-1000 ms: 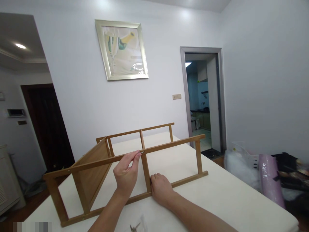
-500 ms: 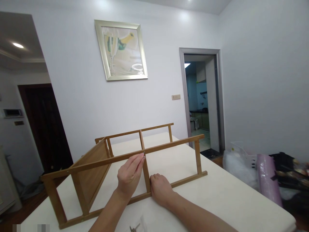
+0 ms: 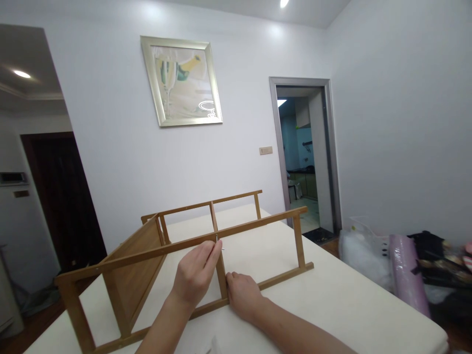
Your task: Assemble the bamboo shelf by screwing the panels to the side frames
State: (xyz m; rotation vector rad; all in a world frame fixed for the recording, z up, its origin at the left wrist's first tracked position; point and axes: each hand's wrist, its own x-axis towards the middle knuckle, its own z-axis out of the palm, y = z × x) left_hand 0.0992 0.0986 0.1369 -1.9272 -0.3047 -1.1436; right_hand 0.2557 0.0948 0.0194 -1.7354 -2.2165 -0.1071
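A brown wooden shelf frame (image 3: 177, 246) lies on its side on a white table (image 3: 332, 300), with one slatted board (image 3: 142, 250) fitted near its left end. My left hand (image 3: 195, 268) is closed in a pinch by the top rail, where the middle crossbar (image 3: 221, 270) meets it. From its fingertips shows a thin silver metal piece (image 3: 217, 238); whether it is a screw or a hex key I cannot tell. Low on that crossbar, my right hand (image 3: 243, 293) rests with curled fingers gripping the wood near the bottom rail.
At the table's near edge a bit of clear plastic bag (image 3: 214, 345) shows. On the floor at the right lie a purple wrapped roll (image 3: 407, 273) and white plastic packaging (image 3: 363, 255). Beyond the table stand a wall with a framed picture (image 3: 182, 81) and a doorway (image 3: 302, 157).
The view has shifted slightly, and less of the plastic bag shows. My left fingertips sit a little lower below the top rail, with more of the metal piece visible. My right hand keeps its place.
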